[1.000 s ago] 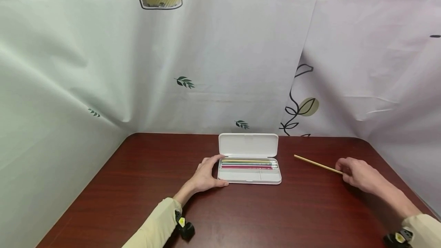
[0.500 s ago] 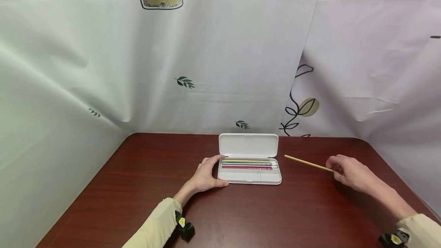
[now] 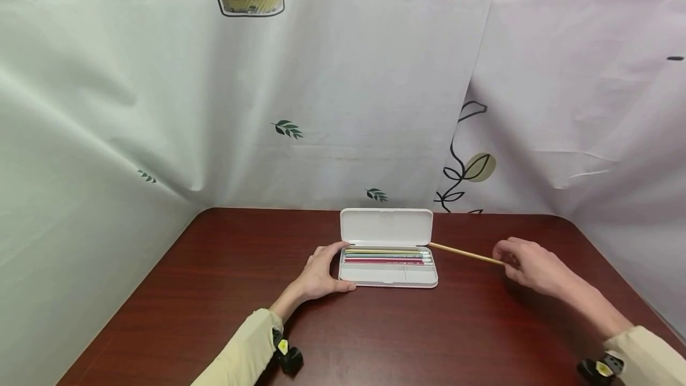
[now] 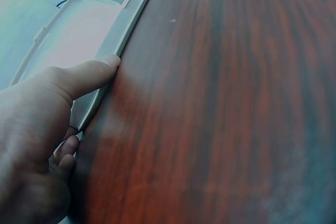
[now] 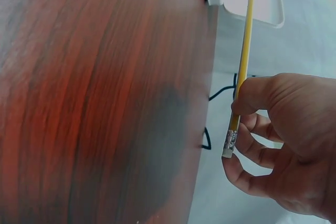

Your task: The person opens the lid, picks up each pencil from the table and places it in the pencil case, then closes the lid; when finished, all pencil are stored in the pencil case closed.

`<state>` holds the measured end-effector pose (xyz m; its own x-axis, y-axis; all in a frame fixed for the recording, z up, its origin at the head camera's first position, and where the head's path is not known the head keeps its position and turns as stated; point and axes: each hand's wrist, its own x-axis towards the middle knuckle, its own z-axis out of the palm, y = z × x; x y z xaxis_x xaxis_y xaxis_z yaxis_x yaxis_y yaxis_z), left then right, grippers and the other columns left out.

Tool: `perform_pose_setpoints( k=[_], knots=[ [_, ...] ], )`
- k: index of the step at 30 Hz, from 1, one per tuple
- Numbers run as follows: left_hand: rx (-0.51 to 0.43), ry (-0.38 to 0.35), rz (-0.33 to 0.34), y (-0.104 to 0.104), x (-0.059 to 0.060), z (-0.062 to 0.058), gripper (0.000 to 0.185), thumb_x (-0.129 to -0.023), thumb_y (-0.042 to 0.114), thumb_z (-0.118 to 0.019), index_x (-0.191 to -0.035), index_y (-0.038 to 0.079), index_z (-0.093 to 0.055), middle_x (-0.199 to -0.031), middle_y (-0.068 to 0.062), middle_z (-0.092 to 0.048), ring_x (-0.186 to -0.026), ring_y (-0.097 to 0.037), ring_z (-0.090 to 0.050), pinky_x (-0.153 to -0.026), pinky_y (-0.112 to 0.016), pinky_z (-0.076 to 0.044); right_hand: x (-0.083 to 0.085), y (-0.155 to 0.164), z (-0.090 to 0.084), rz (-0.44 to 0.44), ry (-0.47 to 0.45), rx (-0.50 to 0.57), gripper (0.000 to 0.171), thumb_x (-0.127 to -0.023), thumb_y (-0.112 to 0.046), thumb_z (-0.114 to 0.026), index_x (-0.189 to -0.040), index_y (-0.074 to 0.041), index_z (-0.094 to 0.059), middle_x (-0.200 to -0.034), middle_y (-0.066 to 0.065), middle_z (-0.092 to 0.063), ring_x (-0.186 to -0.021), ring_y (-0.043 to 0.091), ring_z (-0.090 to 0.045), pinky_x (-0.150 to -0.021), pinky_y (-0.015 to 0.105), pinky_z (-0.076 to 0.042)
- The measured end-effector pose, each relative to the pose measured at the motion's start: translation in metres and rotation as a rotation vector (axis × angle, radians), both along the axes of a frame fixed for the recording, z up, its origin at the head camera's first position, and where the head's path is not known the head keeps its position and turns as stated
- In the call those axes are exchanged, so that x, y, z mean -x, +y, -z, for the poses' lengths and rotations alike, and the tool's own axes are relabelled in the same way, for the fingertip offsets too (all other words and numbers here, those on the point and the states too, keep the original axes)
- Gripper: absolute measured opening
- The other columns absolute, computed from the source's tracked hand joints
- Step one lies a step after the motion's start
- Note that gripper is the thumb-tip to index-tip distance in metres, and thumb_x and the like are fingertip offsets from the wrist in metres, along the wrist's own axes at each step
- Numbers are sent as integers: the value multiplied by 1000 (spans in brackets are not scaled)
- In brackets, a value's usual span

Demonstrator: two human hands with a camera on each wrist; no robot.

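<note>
Head view. My right hand pinches a thin yellow wooden pencil at its back end; the tip hangs just beside the right end of the open white plastic pencil case on the dark red wooden table. I judge the pencil light, stiff and slick, prone to pivot when held this far back. My left hand rests at the case's left end, thumb along the rim; coloured pencils lie inside.

Left wrist view. Thumb straight against the case wall; lower fingers curled and half hidden. Case contents not visible.

Right wrist view. Thumb and fingers hold the pencil just above its metal ferrule and eraser. The point runs against the pale lid and is hard to make out.
</note>
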<state>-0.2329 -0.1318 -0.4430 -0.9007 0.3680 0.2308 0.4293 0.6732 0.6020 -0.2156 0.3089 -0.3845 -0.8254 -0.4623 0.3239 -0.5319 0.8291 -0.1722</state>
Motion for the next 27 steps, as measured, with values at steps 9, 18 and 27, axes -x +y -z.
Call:
perform_pose_setpoints(
  k=[9,18,27],
  knots=[
    [4,-11,-7,0,0,0,86,-60,44,-80,-133,22,-41,-126,1,-46,-114,-23,-35,-89,-46,-30,4,-16,-4,-36,6,-11,28,-66,0,-66,-81,-22,-57,-71,-13,-42,-61,4,-41,-48,26,-34],
    [4,-16,-4,0,1,0,85,-60,44,-80,-133,21,-41,-125,1,-47,-114,-23,-35,-88,-45,-30,11,-37,-7,-89,2,-1,29,-65,2,-66,-81,-21,-58,-71,-7,-47,-61,5,-43,-49,25,-36],
    [-9,-12,-1,0,0,-1,86,-60,44,-81,-133,21,-42,-126,1,-47,-113,-23,-36,-89,-46,-29,19,-59,-9,-125,-8,-3,28,-65,2,-64,-80,-21,-58,-71,-7,-48,-62,7,-44,-50,27,-37]
  ],
)
